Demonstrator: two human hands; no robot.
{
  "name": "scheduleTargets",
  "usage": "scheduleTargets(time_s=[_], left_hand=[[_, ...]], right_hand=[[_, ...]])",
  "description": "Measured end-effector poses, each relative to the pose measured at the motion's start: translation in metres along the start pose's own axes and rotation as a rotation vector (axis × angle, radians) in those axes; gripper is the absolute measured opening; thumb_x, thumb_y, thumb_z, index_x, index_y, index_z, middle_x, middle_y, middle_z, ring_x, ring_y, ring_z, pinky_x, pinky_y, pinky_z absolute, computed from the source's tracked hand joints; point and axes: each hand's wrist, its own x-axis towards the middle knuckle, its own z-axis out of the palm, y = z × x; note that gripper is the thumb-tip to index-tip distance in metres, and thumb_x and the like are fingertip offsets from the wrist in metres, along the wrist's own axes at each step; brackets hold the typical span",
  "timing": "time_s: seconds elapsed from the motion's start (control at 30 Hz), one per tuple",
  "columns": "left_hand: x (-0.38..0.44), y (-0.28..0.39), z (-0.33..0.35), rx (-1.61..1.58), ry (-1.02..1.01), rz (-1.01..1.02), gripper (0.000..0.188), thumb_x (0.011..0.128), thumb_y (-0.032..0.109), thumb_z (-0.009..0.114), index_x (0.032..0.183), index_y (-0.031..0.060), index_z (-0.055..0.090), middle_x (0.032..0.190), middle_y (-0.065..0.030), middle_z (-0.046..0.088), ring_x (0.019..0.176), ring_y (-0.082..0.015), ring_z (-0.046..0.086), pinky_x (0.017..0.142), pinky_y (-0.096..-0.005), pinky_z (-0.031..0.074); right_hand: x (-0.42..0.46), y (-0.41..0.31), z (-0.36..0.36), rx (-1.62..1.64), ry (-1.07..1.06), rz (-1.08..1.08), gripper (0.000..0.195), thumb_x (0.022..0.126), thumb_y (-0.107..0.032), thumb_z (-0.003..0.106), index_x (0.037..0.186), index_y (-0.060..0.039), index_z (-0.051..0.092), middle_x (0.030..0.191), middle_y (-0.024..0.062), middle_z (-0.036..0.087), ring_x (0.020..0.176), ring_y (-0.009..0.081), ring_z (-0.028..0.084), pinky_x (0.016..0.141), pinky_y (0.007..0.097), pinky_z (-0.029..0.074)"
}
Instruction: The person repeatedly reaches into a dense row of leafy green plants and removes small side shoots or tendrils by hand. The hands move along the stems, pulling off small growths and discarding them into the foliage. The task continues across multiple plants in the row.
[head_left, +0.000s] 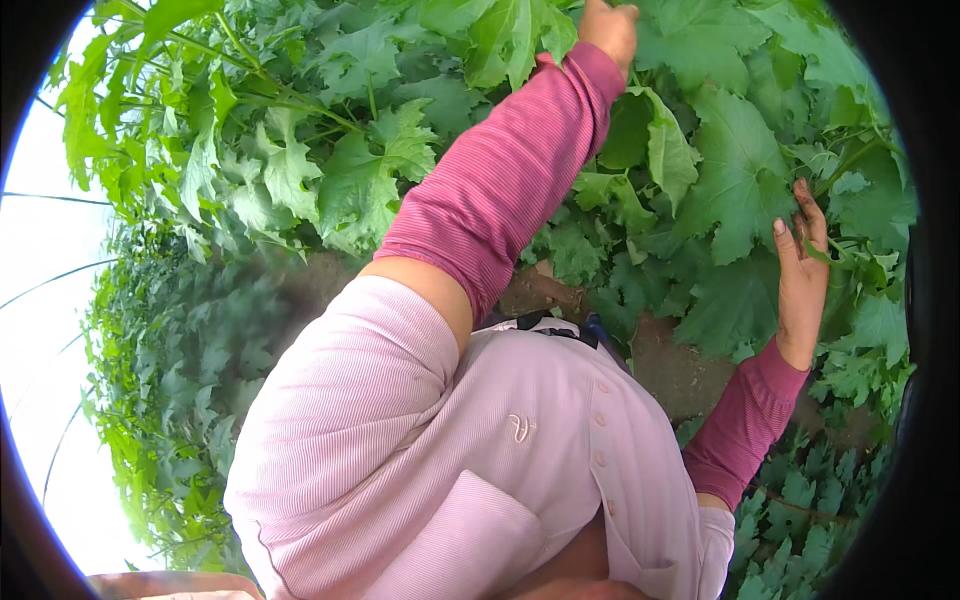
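My left hand (609, 34) is raised among the leaves at the top rim of the picture, with its fingers bent. The rim cuts off part of it, so whether it grips anything cannot be seen. Just below hangs a curled, paler leaf (670, 150). On the right, my right hand (804, 262) is turned palm inward, thumb and fingers apart, with dark stains on the fingers. It is beside a broad lobed green leaf (739, 176). A small leaf blade (823, 253) overlaps this palm, but no grip on it shows.
Dense leafy plants (360, 157) rise in front, and another leafy row (187, 367) stands at left. Bare soil (675, 367) shows between them. Low foliage (802, 517) lies at lower right. Thin curved lines (56, 281) cross a bright white background.
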Motion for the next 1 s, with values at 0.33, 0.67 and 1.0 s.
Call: scheduleTargets(time_s=[0.33, 0.67, 1.0], left_hand=[[-0.221, 0.027, -0.234, 0.581, -0.756, -0.551, 0.029, 0.087, 0.017, 0.061, 0.113, 0.0035, 0.058, 0.110, -0.0061, 0.062, 0.089, -0.0116, 0.060, 0.075, -0.0250, 0.049], [-0.178, -0.017, -0.366, 0.674, -0.224, -0.075, 0.029, 0.086, 0.014, 0.055, 0.112, 0.0020, 0.058, 0.106, -0.0106, 0.063, 0.094, -0.0196, 0.060, 0.079, -0.0310, 0.048], [-0.168, -0.034, -0.326, 0.577, -0.224, 0.086, 0.031, 0.086, 0.015, 0.051, 0.113, 0.0027, 0.056, 0.106, -0.0129, 0.062, 0.101, -0.0250, 0.059, 0.086, -0.0364, 0.047]], right_hand=[[-0.100, -0.049, 0.127, -0.078, 0.512, -0.133, 0.024, 0.091, -0.006, 0.053, 0.114, 0.0016, 0.054, 0.120, 0.0114, 0.057, 0.113, 0.0181, 0.051, 0.097, 0.0292, 0.038], [-0.185, -0.152, 0.285, 0.155, -0.389, -0.110, 0.017, 0.084, -0.001, 0.060, 0.100, 0.0017, 0.060, 0.092, 0.0104, 0.063, 0.085, 0.0163, 0.062, 0.074, 0.0266, 0.048], [-0.198, -0.118, 0.314, 0.128, -0.721, 0.064, 0.018, 0.086, -0.004, 0.058, 0.103, 0.0006, 0.058, 0.095, 0.0060, 0.062, 0.084, 0.0112, 0.058, 0.073, 0.0257, 0.047]])
